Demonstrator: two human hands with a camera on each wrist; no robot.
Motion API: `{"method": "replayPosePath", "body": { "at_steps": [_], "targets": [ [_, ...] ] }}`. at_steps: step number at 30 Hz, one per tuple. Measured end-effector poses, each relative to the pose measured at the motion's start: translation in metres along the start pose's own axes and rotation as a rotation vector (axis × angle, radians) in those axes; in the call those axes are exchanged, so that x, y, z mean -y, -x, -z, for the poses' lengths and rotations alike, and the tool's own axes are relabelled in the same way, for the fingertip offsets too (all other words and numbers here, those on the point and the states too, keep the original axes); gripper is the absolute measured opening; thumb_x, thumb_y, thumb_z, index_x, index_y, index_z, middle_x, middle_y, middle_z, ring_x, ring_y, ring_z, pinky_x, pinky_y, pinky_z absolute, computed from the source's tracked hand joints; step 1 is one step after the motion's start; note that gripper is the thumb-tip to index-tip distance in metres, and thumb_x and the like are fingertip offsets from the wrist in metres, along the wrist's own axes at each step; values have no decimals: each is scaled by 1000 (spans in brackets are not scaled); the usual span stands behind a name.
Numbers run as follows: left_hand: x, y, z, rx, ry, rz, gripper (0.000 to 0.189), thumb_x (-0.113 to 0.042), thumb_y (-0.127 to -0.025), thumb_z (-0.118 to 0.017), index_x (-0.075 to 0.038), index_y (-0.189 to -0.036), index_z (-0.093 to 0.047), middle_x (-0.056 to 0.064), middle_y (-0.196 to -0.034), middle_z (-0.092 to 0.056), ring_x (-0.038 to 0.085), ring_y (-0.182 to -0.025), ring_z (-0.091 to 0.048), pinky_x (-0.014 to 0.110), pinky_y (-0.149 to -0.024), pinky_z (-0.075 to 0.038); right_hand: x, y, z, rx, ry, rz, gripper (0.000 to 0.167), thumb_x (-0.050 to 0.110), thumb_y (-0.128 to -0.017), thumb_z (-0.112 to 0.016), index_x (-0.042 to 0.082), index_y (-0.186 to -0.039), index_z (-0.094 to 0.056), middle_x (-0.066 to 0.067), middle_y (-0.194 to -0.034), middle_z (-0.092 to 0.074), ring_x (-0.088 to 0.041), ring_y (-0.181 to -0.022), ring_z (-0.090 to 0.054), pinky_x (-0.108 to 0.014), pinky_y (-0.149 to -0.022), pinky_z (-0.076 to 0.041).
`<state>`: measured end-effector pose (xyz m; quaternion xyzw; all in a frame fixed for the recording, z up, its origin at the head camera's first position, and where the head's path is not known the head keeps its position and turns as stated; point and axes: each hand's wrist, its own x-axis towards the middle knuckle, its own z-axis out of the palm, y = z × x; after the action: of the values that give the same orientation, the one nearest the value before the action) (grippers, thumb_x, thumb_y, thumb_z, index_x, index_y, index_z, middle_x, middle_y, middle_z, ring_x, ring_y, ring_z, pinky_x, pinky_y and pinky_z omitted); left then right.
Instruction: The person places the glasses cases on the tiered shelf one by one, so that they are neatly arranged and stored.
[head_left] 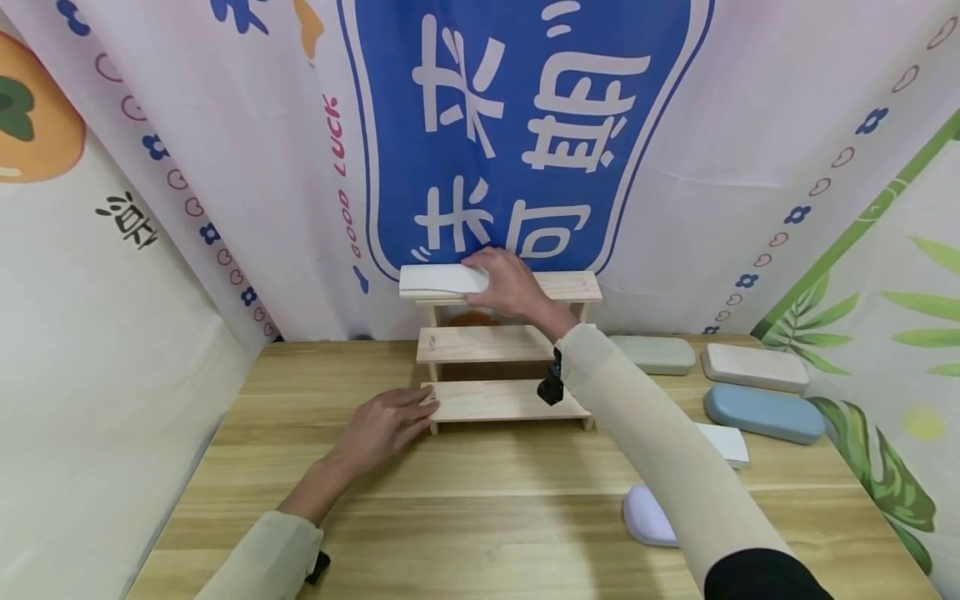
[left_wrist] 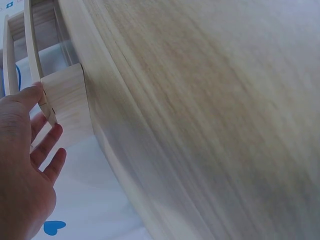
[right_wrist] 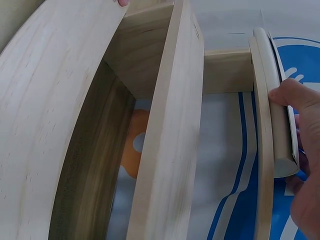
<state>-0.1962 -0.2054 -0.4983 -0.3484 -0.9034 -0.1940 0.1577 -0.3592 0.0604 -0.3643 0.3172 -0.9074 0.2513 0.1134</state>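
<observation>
A three-tier wooden display rack (head_left: 495, 402) stands at the back of the table. My right hand (head_left: 507, 287) grips a white glasses case (head_left: 433, 280) at its right end, over the left part of the top tier. In the right wrist view the thumb lies on one side of the case (right_wrist: 280, 130) and the fingers go behind it; its long side lies along the top board (right_wrist: 264, 150). At the left end of the lowest tier, my left hand (head_left: 382, 427) pinches the board's edge (left_wrist: 46, 105) between thumb and fingers.
On the table's right side lie a grey-green case (head_left: 654, 355), a cream case (head_left: 756, 367), a blue case (head_left: 765, 412), a white case (head_left: 726, 444) and a lilac case (head_left: 647, 515). My right sleeve hides parts of some. A printed curtain (head_left: 300, 208) hangs close behind the rack.
</observation>
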Motion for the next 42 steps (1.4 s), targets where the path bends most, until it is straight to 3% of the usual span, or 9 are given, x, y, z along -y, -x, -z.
{"method": "replayPosePath", "body": {
  "at_steps": [10, 23, 34, 42],
  "targets": [
    [1, -1, -3, -29, -5, -33, 34, -13, -91, -84, -9, -125, -78, 16, -139, -69, 37, -120, -71, 53, -99, -60, 6, 7, 3, -22, 38, 33, 64, 38, -89, -87, 7, -141, -68, -11, -142, -66, -30, -131, -57, -44, -113, -49],
    [0, -2, -2, -29, 7, -30, 34, -13, -91, -84, -9, -124, -78, 16, -139, -69, 37, -120, -71, 53, -98, -60, 15, 25, 12, -124, -45, 84, 61, 35, -87, -89, 4, -137, -70, -12, -137, -69, -30, -128, -61, -44, -110, -52],
    [0, -1, -2, -34, -10, -43, 33, -14, -91, -85, -10, -123, -79, 16, -138, -69, 37, -119, -72, 53, -98, -60, 22, 55, 27, -133, -137, 85, 62, 29, -85, -91, 3, -137, -69, -12, -140, -67, -30, -134, -59, -47, -115, -49],
    [-1, -2, 1, -14, -15, -16, 33, -15, -93, -83, -11, -124, -78, 14, -139, -69, 35, -121, -71, 52, -100, -60, 25, 78, 37, -172, -159, 170, 62, 25, -82, -93, 1, -135, -70, -15, -139, -69, -34, -134, -59, -52, -113, -49]
  ]
}}
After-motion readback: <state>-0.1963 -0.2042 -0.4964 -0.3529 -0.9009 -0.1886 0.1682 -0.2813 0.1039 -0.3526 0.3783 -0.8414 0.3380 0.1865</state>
